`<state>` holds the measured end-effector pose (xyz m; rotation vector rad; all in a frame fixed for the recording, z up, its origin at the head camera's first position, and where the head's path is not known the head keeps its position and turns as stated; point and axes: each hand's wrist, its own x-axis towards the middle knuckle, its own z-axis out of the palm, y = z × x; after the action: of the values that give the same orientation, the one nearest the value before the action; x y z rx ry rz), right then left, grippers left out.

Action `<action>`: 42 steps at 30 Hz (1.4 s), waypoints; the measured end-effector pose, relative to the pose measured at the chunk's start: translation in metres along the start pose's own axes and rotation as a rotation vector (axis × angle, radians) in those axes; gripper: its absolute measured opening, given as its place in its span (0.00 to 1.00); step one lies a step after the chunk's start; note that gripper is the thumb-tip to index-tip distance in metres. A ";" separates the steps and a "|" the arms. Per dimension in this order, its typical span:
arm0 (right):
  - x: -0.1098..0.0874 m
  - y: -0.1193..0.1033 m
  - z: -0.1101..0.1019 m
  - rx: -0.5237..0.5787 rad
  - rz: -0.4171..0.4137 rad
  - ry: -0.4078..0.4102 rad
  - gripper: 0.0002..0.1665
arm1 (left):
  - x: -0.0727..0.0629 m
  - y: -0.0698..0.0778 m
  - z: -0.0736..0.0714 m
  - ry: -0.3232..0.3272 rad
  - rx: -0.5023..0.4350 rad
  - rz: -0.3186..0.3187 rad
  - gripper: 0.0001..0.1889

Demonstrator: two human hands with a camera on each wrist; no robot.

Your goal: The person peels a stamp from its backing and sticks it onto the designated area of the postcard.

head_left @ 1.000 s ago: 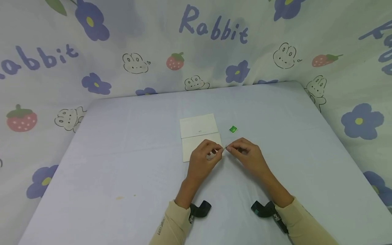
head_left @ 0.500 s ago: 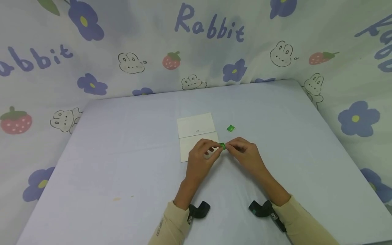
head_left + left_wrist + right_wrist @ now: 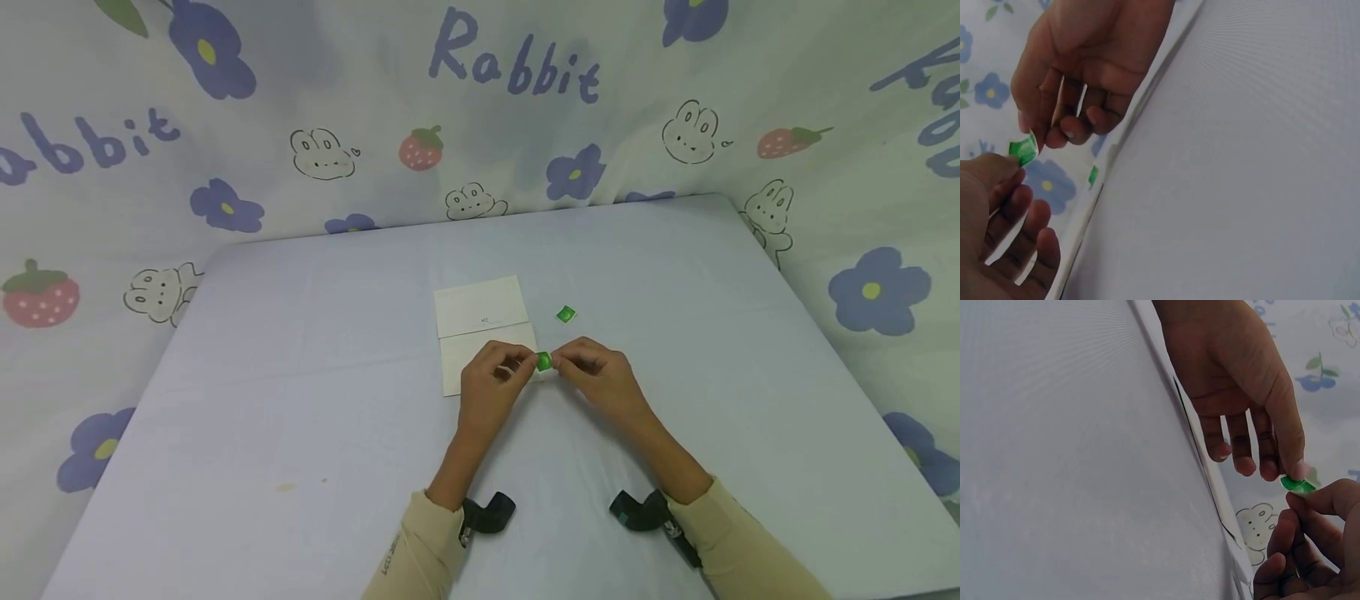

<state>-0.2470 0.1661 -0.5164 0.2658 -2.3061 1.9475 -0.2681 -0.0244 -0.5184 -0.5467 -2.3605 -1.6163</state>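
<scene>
A small green square of paper with a white border, like a stamp or sticker (image 3: 544, 361), is held up between my two hands. The thumb and forefinger of my left hand (image 3: 489, 383) pinch its left side. From the other side, the thumb and forefinger of my right hand (image 3: 603, 375) pinch its right edge. In the left wrist view the green square (image 3: 1024, 150) looks curved between the fingertips. The right wrist view also has the green square (image 3: 1298, 485) at both hands' fingertips. Behind my left hand lies a creased white card (image 3: 482, 307), its lower right part covered by that hand.
A second green square (image 3: 566, 314) lies on the white-covered table (image 3: 337, 400), right of the card. A patterned curtain (image 3: 360, 92) hangs behind the table's far edge. Black wrist cameras (image 3: 491, 513) are strapped at both cuffs.
The held green square, edge-on a second ago, has turned so its green face shows to the head camera. The hands keep nearly the same place; the view has shifted slightly.
</scene>
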 end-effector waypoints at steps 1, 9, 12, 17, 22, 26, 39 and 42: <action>0.000 0.000 0.000 -0.004 0.001 0.001 0.09 | 0.000 0.000 0.000 0.001 -0.004 0.000 0.07; 0.000 0.000 0.002 -0.075 -0.024 0.042 0.07 | -0.001 -0.001 -0.001 -0.015 -0.033 0.003 0.07; 0.001 0.000 0.003 -0.083 -0.038 0.035 0.05 | 0.000 -0.001 -0.001 -0.020 -0.038 0.008 0.06; 0.001 -0.012 0.006 -0.109 -0.042 0.038 0.03 | 0.001 -0.003 -0.003 -0.015 0.012 0.056 0.05; -0.001 -0.033 0.007 -0.134 -0.029 0.059 0.04 | 0.005 -0.007 -0.010 0.050 0.103 0.097 0.05; 0.001 -0.022 0.006 -0.150 -0.042 0.079 0.04 | 0.009 -0.015 -0.018 0.088 0.112 0.099 0.05; 0.006 0.009 0.006 -0.126 -0.042 0.092 0.03 | 0.023 -0.043 -0.054 0.143 0.144 0.073 0.07; 0.006 0.008 0.005 -0.128 -0.042 0.094 0.03 | 0.028 -0.048 -0.062 0.160 0.134 0.061 0.07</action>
<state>-0.2545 0.1620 -0.5238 0.2047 -2.3333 1.7447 -0.3152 -0.0925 -0.5259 -0.4401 -2.2905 -1.4080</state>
